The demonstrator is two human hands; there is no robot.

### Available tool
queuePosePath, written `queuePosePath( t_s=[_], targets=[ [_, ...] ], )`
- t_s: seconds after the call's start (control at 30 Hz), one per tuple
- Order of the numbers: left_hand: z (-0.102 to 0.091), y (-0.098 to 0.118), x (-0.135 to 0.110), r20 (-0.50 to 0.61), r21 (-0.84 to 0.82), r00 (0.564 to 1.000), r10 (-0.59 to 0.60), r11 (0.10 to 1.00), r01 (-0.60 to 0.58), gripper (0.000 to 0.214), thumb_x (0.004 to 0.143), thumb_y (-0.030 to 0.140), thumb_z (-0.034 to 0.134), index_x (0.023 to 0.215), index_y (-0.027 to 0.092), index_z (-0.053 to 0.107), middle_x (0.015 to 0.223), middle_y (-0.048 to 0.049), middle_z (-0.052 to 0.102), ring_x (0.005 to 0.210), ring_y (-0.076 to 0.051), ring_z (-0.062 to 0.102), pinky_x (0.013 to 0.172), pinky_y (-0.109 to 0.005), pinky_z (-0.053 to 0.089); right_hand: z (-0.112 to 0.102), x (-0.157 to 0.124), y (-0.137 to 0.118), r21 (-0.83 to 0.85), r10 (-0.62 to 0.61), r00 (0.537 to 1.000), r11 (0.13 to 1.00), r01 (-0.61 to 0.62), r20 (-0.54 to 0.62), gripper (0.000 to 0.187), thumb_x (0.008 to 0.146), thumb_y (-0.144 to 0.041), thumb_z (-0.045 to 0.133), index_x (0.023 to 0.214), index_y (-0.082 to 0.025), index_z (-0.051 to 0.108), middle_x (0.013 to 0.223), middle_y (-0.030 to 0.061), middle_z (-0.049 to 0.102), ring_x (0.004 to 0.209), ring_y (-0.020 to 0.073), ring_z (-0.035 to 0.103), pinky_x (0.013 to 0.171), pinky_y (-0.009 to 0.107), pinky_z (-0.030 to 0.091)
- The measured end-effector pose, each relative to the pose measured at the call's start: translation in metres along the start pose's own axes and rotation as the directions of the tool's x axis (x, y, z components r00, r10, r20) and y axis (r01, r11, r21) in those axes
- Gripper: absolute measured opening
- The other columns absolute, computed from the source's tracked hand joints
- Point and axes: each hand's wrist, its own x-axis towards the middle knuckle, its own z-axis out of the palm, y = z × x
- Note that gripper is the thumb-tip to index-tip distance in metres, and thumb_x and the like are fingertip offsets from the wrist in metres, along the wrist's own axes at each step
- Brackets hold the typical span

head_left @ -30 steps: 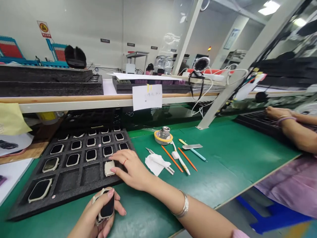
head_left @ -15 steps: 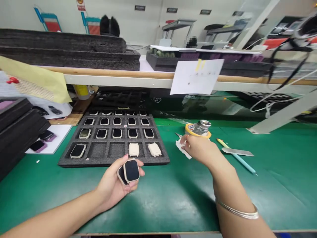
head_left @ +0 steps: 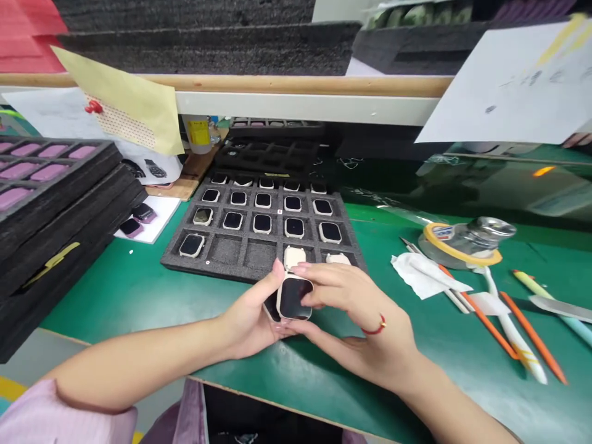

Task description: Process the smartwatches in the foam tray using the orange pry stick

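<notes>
My left hand (head_left: 250, 324) is wrapped round two cream-framed smartwatches without straps, above the table's front edge. The front smartwatch (head_left: 289, 302) faces me with its dark screen; the other smartwatch (head_left: 272, 306) peeks out behind it to the left. On the front one rest the fingers of my right hand (head_left: 374, 320), index at its top edge, a fingertip on the screen and the thumb below. Just beyond lies a black foam tray (head_left: 222, 270) of similar watches, mostly screen up. Two in its near row show cream backs, and two pockets there hold nothing.
To the right are a crumpled white tissue (head_left: 411, 277), a yellow tape roll (head_left: 430, 237) round a metal-topped glass jar (head_left: 493, 228), a white toothbrush (head_left: 531, 361), orange sticks (head_left: 536, 339) and a flat blade (head_left: 562, 307). Stacked foam trays (head_left: 69, 209) stand left; a shelf edge (head_left: 300, 105) crosses above.
My right hand has left the white tissue and come left onto the front smartwatch. My left hand still holds both watches. The view has tilted down and turned left.
</notes>
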Motion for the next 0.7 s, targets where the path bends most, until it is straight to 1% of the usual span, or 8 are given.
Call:
queuePosePath(
  t_s=[0.1,0.3,0.4,0.47,0.53,0.63,0.67,0.7],
  targets=[
    [0.0009,-0.0010,-0.0002,0.023,-0.013,1.000,0.013,1.000,-0.012,0.047,0.073,0.058,0.082,0.086,0.014,0.071,0.064,0.0017,0.056,0.048,-0.004,0.041,0.043,-0.013,0.031,-0.0015,0.0017,0.0013,0.024,-0.011,1.000,1.000,0.011,0.021,0.024,0.084,-0.025,0.079,0.099,-0.023,0.060,0.114,0.0101,0.074,0.110,0.0238,0.071,0.098,0.043,0.056],
    [0.0015,-0.0006,-0.0007,0.031,-0.018,0.999,0.008,1.000,-0.007,0.048,0.080,0.058,0.077,0.083,0.011,0.069,0.067,0.0004,0.056,0.048,-0.003,0.038,0.044,-0.013,0.033,-0.0015,0.0055,-0.0021,0.033,0.055,0.998,0.998,-0.055,-0.004,0.010,0.090,-0.021,0.072,0.093,-0.023,0.064,0.112,0.0098,0.074,0.103,0.0219,0.072,0.088,0.040,0.059],
    [0.0006,0.0000,0.0005,0.041,-0.012,0.999,0.014,1.000,-0.013,0.048,0.077,0.057,0.079,0.080,0.010,0.069,0.067,0.0000,0.058,0.048,-0.003,0.041,0.045,-0.013,0.033,-0.0010,0.0049,-0.0028,-0.002,0.032,0.998,0.999,-0.032,-0.048,0.011,0.089,-0.014,0.072,0.092,-0.022,0.065,0.107,0.0094,0.075,0.094,0.0206,0.073,0.083,0.038,0.060],
    [0.0001,0.0004,0.0020,0.044,0.000,0.999,0.006,1.000,-0.006,0.048,0.075,0.057,0.082,0.077,0.010,0.068,0.064,-0.0002,0.058,0.047,-0.004,0.043,0.044,-0.013,0.032,-0.0011,0.0039,-0.0034,0.022,0.069,0.991,0.998,-0.067,-0.116,0.014,0.088,-0.012,0.071,0.093,-0.024,0.066,0.097,0.0057,0.077,0.087,0.0198,0.074,0.078,0.037,0.060],
    [-0.0002,0.0009,0.0032,0.047,0.029,0.999,-0.016,0.999,0.014,0.051,0.076,0.059,0.080,0.081,0.009,0.071,0.068,-0.0040,0.064,0.046,-0.004,0.044,0.043,-0.015,0.029,-0.0020,0.0030,-0.0047,0.121,0.213,0.943,0.975,-0.187,-0.257,0.014,0.090,-0.012,0.069,0.090,-0.026,0.066,0.088,0.0024,0.076,0.078,0.0187,0.074,0.070,0.035,0.061],
    [-0.0008,0.0015,0.0036,0.043,0.067,0.998,-0.035,0.997,0.032,0.055,0.083,0.061,0.073,0.091,0.007,0.075,0.079,-0.0124,0.072,0.045,-0.004,0.042,0.043,-0.018,0.027,-0.0045,0.0020,-0.0058,0.323,0.454,0.775,0.885,-0.334,-0.440,0.012,0.094,-0.017,0.065,0.085,-0.026,0.065,0.085,0.0019,0.074,0.067,0.0167,0.073,0.061,0.033,0.064],
    [-0.0013,0.0016,0.0034,0.039,0.071,0.999,-0.034,0.997,0.031,0.055,0.084,0.061,0.070,0.093,0.007,0.076,0.081,-0.0138,0.073,0.045,-0.004,0.042,0.044,-0.019,0.026,-0.0053,0.0016,-0.0056,0.375,0.494,0.752,0.860,-0.346,-0.437,0.011,0.095,-0.020,0.065,0.085,-0.025,0.065,0.087,0.0026,0.074,0.070,0.0171,0.074,0.065,0.034,0.066],
    [-0.0019,0.0016,0.0031,0.036,0.069,0.999,-0.030,0.997,0.027,0.054,0.086,0.061,0.069,0.093,0.008,0.076,0.082,-0.0140,0.074,0.045,-0.005,0.042,0.044,-0.020,0.026,-0.0059,0.0009,-0.0050,0.414,0.509,0.765,0.842,-0.347,-0.394,0.005,0.094,-0.024,0.067,0.090,-0.025,0.065,0.093,0.0037,0.073,0.078,0.0184,0.076,0.072,0.036,0.067]
  ],
)
